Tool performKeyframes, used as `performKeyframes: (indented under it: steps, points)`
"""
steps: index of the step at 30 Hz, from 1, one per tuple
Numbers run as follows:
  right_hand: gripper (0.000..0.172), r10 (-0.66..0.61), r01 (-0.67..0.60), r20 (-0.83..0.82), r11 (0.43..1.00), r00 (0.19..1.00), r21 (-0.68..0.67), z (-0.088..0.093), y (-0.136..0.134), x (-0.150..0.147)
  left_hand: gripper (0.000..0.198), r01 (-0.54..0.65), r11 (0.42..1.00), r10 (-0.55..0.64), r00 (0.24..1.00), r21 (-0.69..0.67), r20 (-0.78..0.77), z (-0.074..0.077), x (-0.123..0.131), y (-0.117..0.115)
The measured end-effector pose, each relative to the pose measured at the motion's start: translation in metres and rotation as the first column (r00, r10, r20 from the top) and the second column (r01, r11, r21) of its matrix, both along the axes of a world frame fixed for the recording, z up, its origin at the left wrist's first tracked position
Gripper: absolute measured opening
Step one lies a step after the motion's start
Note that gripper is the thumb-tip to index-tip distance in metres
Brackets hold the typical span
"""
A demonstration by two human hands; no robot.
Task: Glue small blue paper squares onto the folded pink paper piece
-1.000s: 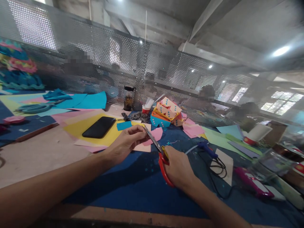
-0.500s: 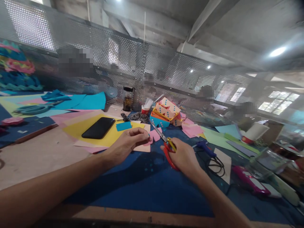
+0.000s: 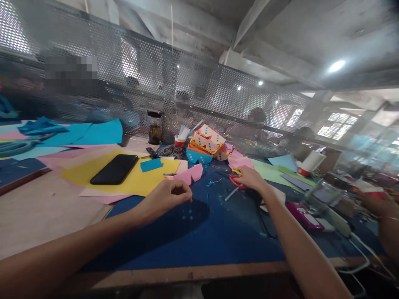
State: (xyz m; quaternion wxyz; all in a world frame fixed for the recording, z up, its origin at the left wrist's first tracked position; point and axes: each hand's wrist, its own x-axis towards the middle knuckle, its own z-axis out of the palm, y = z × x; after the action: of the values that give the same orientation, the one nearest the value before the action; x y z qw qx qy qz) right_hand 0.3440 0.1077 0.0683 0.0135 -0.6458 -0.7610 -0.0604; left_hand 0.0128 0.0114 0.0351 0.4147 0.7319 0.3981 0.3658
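Note:
My left hand (image 3: 170, 196) hovers low over the blue mat (image 3: 199, 236) with its fingers curled and pinched together; what they hold, if anything, is too small to see. My right hand (image 3: 249, 178) is stretched forward and closed on the red-handled scissors (image 3: 234, 179), which lie low on the mat. A pink zigzag paper piece (image 3: 189, 174) lies on the mat between the two hands. Small cyan paper bits (image 3: 187, 215) dot the mat under my left hand.
A black phone (image 3: 114, 169) lies on yellow paper (image 3: 137, 182). Folded paper boxes (image 3: 207, 143), a dark jar (image 3: 154, 126) and a red cup (image 3: 179, 142) stand by the perforated metal screen (image 3: 218, 95). A glue gun (image 3: 304, 216) lies right. Another person's arm (image 3: 385, 220) shows at far right.
My right hand has carried the scissors forward and to the right, down onto the mat. My left hand has let go of the pink paper, which now lies on the mat.

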Motion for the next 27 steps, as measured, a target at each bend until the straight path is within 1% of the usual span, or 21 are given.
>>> performKeyframes:
  steps: [2, 4, 9, 12, 15, 18, 21, 24, 27]
  points:
    - [0.034, 0.021, -0.021, 0.013, 0.999, 1.000, -0.040, -0.002, 0.011, 0.002, 0.017, -0.003, 1.000, 0.004, 0.999, 0.012, -0.044, 0.001, 0.001, -0.002]
    - [0.031, 0.050, -0.047, 0.029, 0.994, 0.998, -0.094, -0.003, 0.022, 0.004, 0.016, -0.005, 1.000, 0.006, 0.998, 0.016, -0.057, 0.002, 0.002, -0.003]
    - [0.034, 0.134, -0.121, 0.043, 0.965, 0.990, -0.232, -0.001, 0.045, 0.003, 0.014, -0.007, 0.999, 0.009, 0.998, 0.031, -0.066, 0.001, 0.004, -0.002]
    - [0.034, 0.146, -0.130, 0.041, 0.957, 0.988, -0.258, -0.001, 0.054, 0.001, 0.014, -0.020, 0.999, 0.023, 0.998, 0.043, -0.066, -0.001, 0.004, -0.002]
    - [0.034, 0.138, -0.126, 0.035, 0.963, 0.990, -0.237, 0.000, 0.056, -0.003, 0.013, -0.014, 0.999, 0.015, 0.999, 0.030, -0.037, 0.000, 0.004, -0.001]
    - [0.031, 0.137, -0.136, 0.002, 0.983, 0.991, -0.127, 0.003, 0.046, -0.011, 0.013, -0.027, 0.999, 0.028, 0.999, 0.017, -0.040, 0.001, 0.004, -0.001]
    - [0.023, 0.185, -0.183, -0.063, 0.982, 0.981, 0.050, 0.008, 0.023, -0.028, 0.013, -0.032, 0.999, 0.033, 0.998, 0.021, -0.055, 0.000, 0.004, -0.001]
    - [0.024, 0.324, -0.309, -0.131, 0.943, 0.937, 0.125, 0.008, -0.009, -0.051, 0.013, -0.020, 0.999, 0.022, 0.998, 0.037, -0.061, -0.004, 0.006, -0.002]
    - [0.023, 0.444, -0.418, -0.185, 0.894, 0.877, 0.162, 0.002, -0.037, -0.071, 0.014, -0.028, 0.997, 0.033, 0.997, 0.076, -0.066, -0.009, 0.007, -0.002]
